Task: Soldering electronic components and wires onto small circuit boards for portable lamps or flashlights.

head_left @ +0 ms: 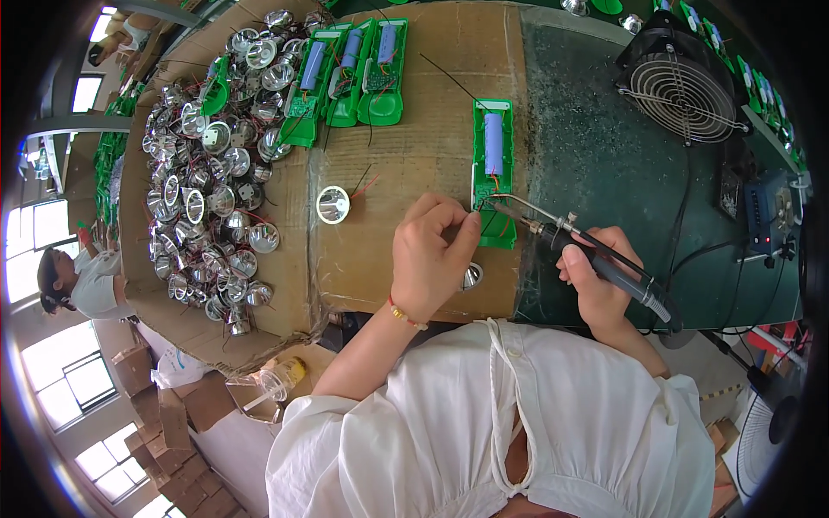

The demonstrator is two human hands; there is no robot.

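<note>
My right hand (602,274) grips a black soldering iron (604,266) with a thin curved metal solder-feed tube along it. Its tip reaches the small green circuit board (489,192) in an open green plastic housing (506,138). A purple cylindrical battery (493,145) lies in the upper part of that housing. At the board's left edge my left hand (429,250) is closed in a pinch on a thin wire, mostly hidden by the fingertips. Partly under this hand sits a silver reflector cup (471,275). Another reflector cup (333,205) with red and black leads lies to the left on the cardboard.
A cardboard box (294,293) heaped with reflector cups (220,203) stands at left. Three green housings with batteries (380,73) lie beside it. At right are a fan with a wire grille (682,95), a blue soldering station (764,216) and cables. Another person (86,281) is at far left.
</note>
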